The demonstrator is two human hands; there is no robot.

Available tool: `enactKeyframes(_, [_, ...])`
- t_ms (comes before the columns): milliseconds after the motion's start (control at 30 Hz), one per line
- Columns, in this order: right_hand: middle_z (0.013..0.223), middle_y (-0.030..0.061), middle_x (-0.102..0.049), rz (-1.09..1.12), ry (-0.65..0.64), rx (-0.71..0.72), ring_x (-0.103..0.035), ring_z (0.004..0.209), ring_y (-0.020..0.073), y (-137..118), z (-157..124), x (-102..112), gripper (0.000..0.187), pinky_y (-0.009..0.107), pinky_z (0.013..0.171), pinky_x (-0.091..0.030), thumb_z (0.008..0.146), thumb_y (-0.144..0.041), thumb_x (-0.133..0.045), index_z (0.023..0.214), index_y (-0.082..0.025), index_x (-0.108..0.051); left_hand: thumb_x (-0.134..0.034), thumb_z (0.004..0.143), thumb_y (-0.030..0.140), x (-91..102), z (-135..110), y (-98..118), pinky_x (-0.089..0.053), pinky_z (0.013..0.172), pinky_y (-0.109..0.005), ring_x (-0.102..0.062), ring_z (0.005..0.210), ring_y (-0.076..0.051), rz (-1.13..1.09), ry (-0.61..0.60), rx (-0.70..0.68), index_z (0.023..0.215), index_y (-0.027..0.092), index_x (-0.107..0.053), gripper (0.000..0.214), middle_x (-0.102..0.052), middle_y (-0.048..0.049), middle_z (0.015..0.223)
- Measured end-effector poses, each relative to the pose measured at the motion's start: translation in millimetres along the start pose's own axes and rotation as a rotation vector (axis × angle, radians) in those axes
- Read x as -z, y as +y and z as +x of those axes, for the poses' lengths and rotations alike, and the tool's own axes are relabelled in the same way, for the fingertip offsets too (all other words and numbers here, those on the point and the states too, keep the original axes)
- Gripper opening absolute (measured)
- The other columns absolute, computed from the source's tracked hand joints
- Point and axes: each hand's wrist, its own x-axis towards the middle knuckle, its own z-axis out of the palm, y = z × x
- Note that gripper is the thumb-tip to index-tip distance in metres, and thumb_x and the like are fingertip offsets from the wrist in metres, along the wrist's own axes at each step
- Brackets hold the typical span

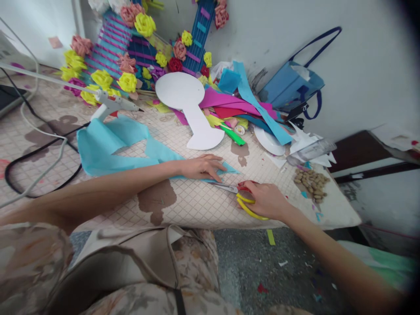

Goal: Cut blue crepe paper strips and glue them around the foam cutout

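My left hand (pixel 203 167) lies flat, fingers stretched out, pressing down the pointed end of a light blue paper strip (pixel 111 146) on the table. My right hand (pixel 266 199) is closed round the yellow and red handles of scissors (pixel 234 191). The scissor blades point left and meet the blue paper tip just under my left fingers. The paper runs away to the left in a wide folded band.
A white glue gun (pixel 110 104) with cables stands at the back left. Behind are paper flowers (pixel 127 82), a white cardboard cut-out (pixel 188 103), coloured paper scraps (pixel 229 103), a blue bag (pixel 288 85) and a heap of nuts (pixel 311 181) near the right table edge.
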Motion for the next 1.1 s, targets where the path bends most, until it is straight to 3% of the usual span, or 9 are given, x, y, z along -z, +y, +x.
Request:
enactKeyframes(333, [0.086,0.0085,-0.073,0.035,-0.024,0.005,-0.069,0.073,0.0264,-9,8,5,0.053,0.031,0.058,-0.038,0.08,-0.063,-0.05,0.105,-0.018,-0.055,-0.047,0.094,0.026,0.3,0,1,-0.021,0.113,-0.046,-0.03,0.138,-0.027,0.007,0.0,0.014,0.112,0.034,-0.068,0.029,-0.051,-0.0003,0.14])
enactKeyframes(733, [0.08,0.0068,-0.073,-0.019,0.0,0.045,-0.068,0.069,0.0247,1,8,-3,0.046,0.028,0.054,-0.033,0.083,-0.059,-0.048,0.105,-0.019,-0.056,-0.048,0.094,0.027,-0.4,0,1,-0.021,0.113,-0.047,-0.031,0.138,-0.029,-0.007,0.015,0.016,0.111,0.035,-0.069,0.028,-0.052,-0.0007,0.139])
enactKeyframes(1100, [0.086,0.0078,-0.073,0.029,-0.005,0.023,-0.069,0.073,0.0262,-8,11,5,0.053,0.03,0.056,-0.037,0.079,-0.064,-0.051,0.106,-0.019,-0.055,-0.046,0.094,0.026,-1.8,0,-1,-0.019,0.113,-0.046,-0.028,0.139,-0.028,0.007,-0.007,0.018,0.113,0.035,-0.068,0.03,-0.049,0.0008,0.141])
